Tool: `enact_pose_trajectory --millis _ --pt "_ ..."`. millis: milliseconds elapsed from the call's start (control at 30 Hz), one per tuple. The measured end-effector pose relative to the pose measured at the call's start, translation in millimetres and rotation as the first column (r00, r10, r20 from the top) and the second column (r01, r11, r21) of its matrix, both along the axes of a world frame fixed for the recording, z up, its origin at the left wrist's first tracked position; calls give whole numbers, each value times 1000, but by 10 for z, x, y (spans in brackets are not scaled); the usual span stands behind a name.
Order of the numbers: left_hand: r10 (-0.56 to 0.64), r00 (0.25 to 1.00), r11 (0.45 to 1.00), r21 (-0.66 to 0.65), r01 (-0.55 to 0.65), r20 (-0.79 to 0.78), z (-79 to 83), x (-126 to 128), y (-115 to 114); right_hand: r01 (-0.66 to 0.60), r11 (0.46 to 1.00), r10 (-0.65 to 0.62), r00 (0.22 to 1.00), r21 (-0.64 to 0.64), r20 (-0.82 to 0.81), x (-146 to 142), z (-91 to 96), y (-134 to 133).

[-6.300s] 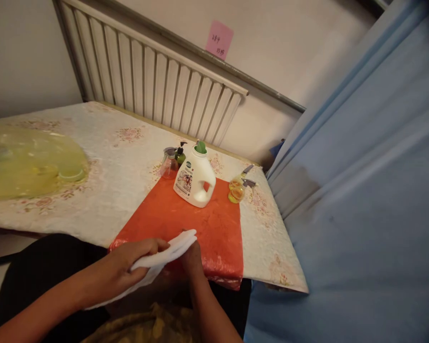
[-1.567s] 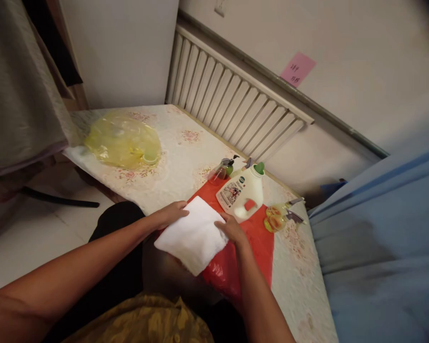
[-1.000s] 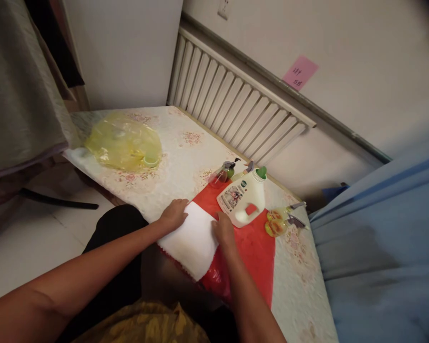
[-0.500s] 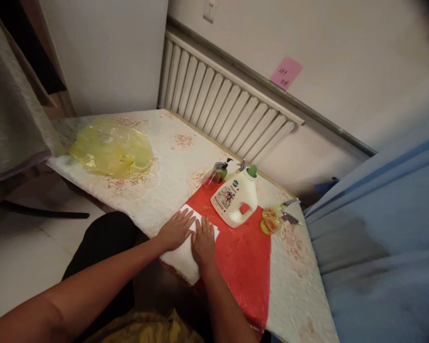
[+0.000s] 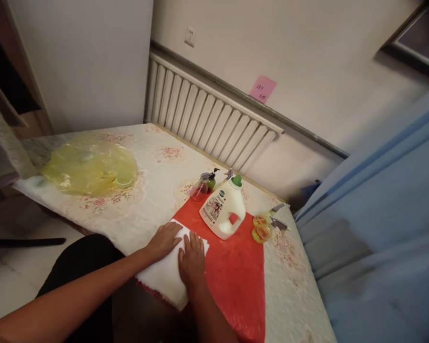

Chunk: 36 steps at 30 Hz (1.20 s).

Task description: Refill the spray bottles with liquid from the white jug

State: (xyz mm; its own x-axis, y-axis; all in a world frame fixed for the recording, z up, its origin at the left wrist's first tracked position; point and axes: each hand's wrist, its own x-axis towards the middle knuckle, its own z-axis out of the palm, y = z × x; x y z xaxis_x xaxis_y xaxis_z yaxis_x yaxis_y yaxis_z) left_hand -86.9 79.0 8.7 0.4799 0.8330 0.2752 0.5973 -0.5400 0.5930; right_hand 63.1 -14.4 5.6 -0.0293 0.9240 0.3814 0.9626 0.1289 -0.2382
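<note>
A folded white towel (image 5: 162,280) lies on the near left corner of a red mat (image 5: 236,267), hanging partly over the table's front edge. My left hand (image 5: 163,239) rests flat on the towel's far left part, fingers stretched out. My right hand (image 5: 192,257) lies flat on the towel beside it, fingers spread and pointing away from me. Neither hand holds anything. Just beyond the hands, a white detergent jug (image 5: 223,211) with a green cap stands on the mat.
A table with a pale floral cloth (image 5: 153,190) holds a yellow plastic bag (image 5: 89,164) at far left, small pump and spray bottles (image 5: 203,183) behind the jug, yellow spray bottles (image 5: 262,227) at right. A radiator (image 5: 207,119) lines the wall. Blue fabric (image 5: 379,228) fills the right.
The towel went from being held in both hands to lying on the mat. Both hands have come together flat on top of it. The view has shifted a little.
</note>
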Motion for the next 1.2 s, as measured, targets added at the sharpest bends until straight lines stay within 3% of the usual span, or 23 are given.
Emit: enact_pose_trajectory --millis 67,300,633,967,1200 --pt "79 993 992 -102 -70 85 101 68 199 5 1000 -5 1000 14 -15 -9 0 -1" --pt "239 956 958 -200 -203 171 290 440 967 24 999 -22 998 36 -62 -42 -2 3" --pt "241 910 956 -244 -163 338 300 852 1689 43 999 -39 990 31 -136 -32 -135 83" --pt "189 904 972 -206 -116 383 221 1075 1986 97 994 -100 993 -52 -61 -48 -113 74" --pt "210 905 972 -180 -152 371 365 1092 1959 61 997 -64 997 -50 -46 -47 -65 60"
